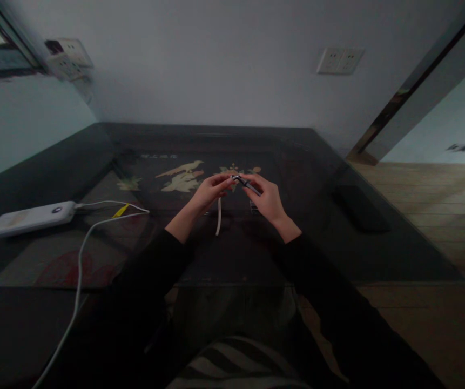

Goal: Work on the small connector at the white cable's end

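Observation:
Both my hands meet over the middle of a dark glass-topped table (337,162). My left hand (208,195) pinches the end of a short white strip or cable (218,216) that hangs down from its fingers. My right hand (268,201) holds a small dark slim object (247,184) with a shiny tip, and that tip touches my left fingertips. The light is dim, so I cannot tell what the dark object is.
A white power bank (29,218) lies at the left with a white cable (82,254) running off the near edge. A dark flat object (357,208) rests at the right. Wall sockets (339,60) sit behind; wooden floor (438,194) lies to the right.

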{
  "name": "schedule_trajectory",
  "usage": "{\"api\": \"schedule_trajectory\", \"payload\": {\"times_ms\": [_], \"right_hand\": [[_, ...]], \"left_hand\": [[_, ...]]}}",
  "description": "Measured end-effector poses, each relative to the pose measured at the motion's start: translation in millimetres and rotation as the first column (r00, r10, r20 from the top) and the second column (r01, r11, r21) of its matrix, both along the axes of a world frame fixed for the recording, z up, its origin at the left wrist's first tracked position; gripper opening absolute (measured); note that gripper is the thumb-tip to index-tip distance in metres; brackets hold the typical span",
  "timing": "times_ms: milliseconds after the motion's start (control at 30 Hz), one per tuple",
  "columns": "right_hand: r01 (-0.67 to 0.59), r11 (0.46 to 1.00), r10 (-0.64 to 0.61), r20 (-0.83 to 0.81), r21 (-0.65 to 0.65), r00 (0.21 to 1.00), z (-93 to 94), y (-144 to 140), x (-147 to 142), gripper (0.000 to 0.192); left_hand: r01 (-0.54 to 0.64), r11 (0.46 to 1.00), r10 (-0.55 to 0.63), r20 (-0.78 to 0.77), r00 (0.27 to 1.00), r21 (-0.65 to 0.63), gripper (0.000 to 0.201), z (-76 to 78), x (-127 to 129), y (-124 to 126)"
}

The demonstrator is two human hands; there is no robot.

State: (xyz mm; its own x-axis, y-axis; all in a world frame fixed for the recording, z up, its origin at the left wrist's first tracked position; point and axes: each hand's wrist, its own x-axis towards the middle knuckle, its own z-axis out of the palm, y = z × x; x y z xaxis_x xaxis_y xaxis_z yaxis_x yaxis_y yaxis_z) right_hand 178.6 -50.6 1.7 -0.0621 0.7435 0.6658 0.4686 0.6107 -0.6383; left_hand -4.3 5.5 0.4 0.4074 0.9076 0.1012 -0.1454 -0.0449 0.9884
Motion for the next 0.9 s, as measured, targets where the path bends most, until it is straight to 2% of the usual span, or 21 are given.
{"api": "schedule_trajectory", "payload": {"times_ms": [133,333,900], "right_hand": [[0.011,1.000,-0.011,0.003,-0.015,1.000,1.9,-1.3,-0.5,0.030],[0.001,1.000,-0.001,0.002,-0.025,1.000,2.5,-1.8,0.0,0.030],[0.021,0.999,-0.022,0.035,0.036,0.999,2.5,-2.1,1.3,0.029]], "left_hand": [[0.002,0.999,-0.002,-0.018,1.000,0.037,0.049,-0.1,-1.3,0.5],[-0.007,0.996,0.011,-0.036,0.999,0.085,0.044,-1.1,-1.7,1.0],[0.003,0.998,-0.002,-0.016,1.000,0.062,0.041,2.6,-0.9,-2.1]]}}
